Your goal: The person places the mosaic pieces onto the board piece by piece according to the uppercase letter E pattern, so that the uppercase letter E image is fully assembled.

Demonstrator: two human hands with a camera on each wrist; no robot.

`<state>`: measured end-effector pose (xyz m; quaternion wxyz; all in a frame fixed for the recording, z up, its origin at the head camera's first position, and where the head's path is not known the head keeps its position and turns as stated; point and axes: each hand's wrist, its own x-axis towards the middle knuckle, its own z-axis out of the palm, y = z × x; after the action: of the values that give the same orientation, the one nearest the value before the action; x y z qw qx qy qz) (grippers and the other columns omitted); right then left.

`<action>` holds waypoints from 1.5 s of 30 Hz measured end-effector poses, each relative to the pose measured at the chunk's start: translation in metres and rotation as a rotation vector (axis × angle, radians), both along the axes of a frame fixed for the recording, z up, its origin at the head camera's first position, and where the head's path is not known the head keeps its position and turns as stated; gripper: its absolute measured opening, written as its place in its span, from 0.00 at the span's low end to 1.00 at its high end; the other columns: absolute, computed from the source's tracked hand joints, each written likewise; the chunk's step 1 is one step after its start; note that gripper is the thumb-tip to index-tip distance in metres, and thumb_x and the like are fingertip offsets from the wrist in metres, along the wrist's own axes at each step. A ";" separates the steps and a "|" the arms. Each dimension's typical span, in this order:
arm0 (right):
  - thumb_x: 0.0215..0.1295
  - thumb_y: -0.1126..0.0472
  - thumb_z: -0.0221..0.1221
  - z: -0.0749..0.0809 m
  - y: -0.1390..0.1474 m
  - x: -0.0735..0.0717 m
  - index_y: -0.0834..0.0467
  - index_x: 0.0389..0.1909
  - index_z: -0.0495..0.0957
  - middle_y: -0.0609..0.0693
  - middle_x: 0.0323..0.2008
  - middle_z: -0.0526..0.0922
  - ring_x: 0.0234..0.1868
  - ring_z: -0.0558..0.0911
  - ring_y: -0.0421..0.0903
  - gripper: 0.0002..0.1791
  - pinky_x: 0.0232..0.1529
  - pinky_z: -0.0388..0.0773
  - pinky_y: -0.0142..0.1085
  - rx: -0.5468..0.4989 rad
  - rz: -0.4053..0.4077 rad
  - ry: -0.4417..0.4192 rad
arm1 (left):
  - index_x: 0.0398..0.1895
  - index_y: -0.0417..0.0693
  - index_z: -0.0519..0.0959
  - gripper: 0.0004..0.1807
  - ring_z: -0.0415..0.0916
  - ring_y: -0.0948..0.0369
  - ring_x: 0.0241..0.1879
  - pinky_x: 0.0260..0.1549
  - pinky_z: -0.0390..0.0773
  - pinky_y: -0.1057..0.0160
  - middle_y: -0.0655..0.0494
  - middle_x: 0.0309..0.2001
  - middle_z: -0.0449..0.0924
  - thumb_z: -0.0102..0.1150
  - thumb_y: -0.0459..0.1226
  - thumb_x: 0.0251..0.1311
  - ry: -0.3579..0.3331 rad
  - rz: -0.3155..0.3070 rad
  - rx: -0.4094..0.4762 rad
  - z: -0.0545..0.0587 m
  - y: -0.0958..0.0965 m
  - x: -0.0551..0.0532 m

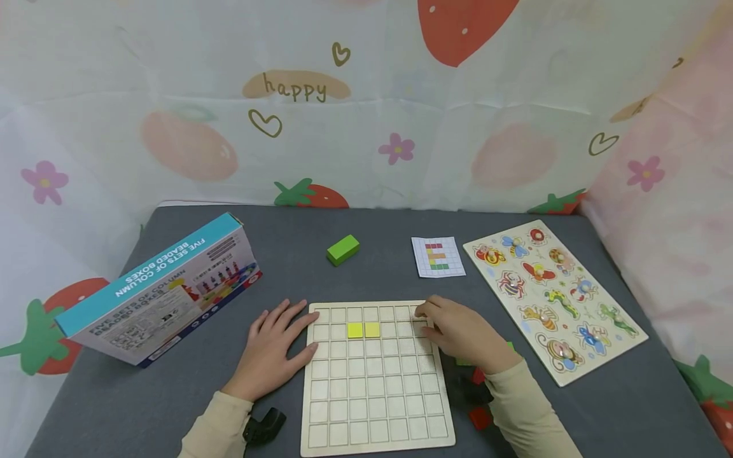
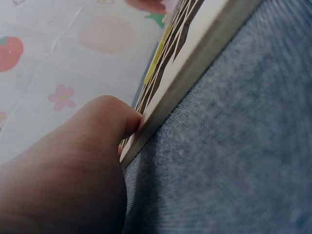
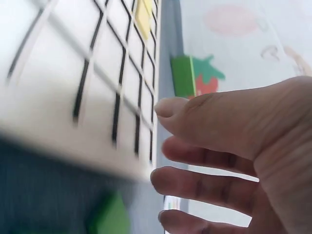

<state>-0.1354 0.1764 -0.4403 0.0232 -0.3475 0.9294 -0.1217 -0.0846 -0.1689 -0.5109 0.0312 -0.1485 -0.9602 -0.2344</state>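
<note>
Left sleeve (image 1: 216, 427): a black device (image 1: 265, 427) was noted beside it, off the grid board's left edge.
Right sleeve (image 1: 529, 407): red blocks (image 1: 480, 418) were partly covered by it, off the board's right edge.
Grid board (image 1: 375, 387): laid flat on the near part of the table (image 1: 298, 273), between both hands.
Left hand (image 1: 273, 351): fingers spread, nearly straight; thumb and forefinger were set at the board's left edge near its far-left corner, presumably to steady it.
Right hand (image 1: 466, 337): fingers loosely bent, thumb parted, nothing seen between; held at the board's far-right corner. Whether the edge was pressed could not be told.
Yellow squares (image 1: 355, 330): two, seated side by side in the second row from the far edge.
Box (image 1: 166, 292): stood aslant toward the table's left edge; room was left for the left hand.
Insect board (image 1: 565, 327): slanted along the right edge; rightward room was narrowed by it.
Green block (image 1: 343, 250): placed beyond the board's far edge, a strip of cloth between.
Pattern card (image 1: 438, 257): laid face up beyond the far-right corner, apparently for easy viewing.
Curtain (image 1: 395, 89): hung behind the table's far edge.
</note>
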 end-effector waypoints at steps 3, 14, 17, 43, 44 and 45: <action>0.60 0.60 0.65 0.002 0.016 0.002 0.55 0.47 0.79 0.46 0.43 0.80 0.40 0.80 0.40 0.14 0.38 0.79 0.34 0.018 -0.070 -0.039 | 0.69 0.65 0.67 0.31 0.48 0.49 0.73 0.66 0.45 0.38 0.57 0.72 0.60 0.55 0.56 0.62 0.002 0.004 0.006 -0.001 0.000 0.001; 0.60 0.59 0.66 0.006 0.048 0.008 0.56 0.44 0.78 0.45 0.37 0.78 0.35 0.76 0.38 0.12 0.36 0.77 0.36 0.020 -0.175 -0.164 | 0.69 0.64 0.67 0.31 0.48 0.50 0.73 0.67 0.44 0.38 0.57 0.72 0.60 0.56 0.55 0.62 -0.013 0.013 0.001 0.001 0.001 0.000; 0.59 0.56 0.67 -0.001 0.046 0.008 0.56 0.44 0.78 0.45 0.35 0.77 0.32 0.74 0.37 0.15 0.32 0.74 0.33 0.035 -0.169 -0.186 | 0.68 0.64 0.67 0.31 0.48 0.50 0.73 0.67 0.44 0.38 0.57 0.72 0.60 0.56 0.55 0.61 -0.019 0.017 -0.002 0.001 0.001 0.000; 0.58 0.61 0.67 -0.008 0.037 0.006 0.59 0.48 0.77 0.49 0.41 0.75 0.32 0.74 0.37 0.18 0.33 0.76 0.34 0.080 -0.171 -0.092 | 0.68 0.65 0.67 0.31 0.47 0.50 0.74 0.67 0.43 0.39 0.58 0.72 0.59 0.56 0.55 0.62 -0.040 0.011 0.010 0.001 0.000 0.001; 0.58 0.61 0.67 -0.008 0.037 0.006 0.59 0.48 0.77 0.49 0.40 0.74 0.32 0.73 0.37 0.17 0.32 0.76 0.33 0.069 -0.164 -0.073 | 0.68 0.65 0.67 0.31 0.47 0.51 0.74 0.67 0.43 0.39 0.58 0.72 0.59 0.55 0.55 0.62 -0.040 0.011 0.010 0.001 0.000 0.000; 0.58 0.61 0.67 -0.007 0.036 0.006 0.59 0.47 0.78 0.48 0.40 0.74 0.31 0.73 0.36 0.17 0.31 0.75 0.32 0.056 -0.155 -0.053 | 0.68 0.65 0.67 0.31 0.46 0.51 0.74 0.67 0.43 0.39 0.58 0.72 0.59 0.55 0.55 0.62 -0.040 0.010 0.011 0.001 0.000 0.000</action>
<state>-0.1298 0.2121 -0.4471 0.0482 -0.2704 0.9557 -0.1061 -0.0843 -0.1690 -0.5101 0.0139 -0.1386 -0.9601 -0.2425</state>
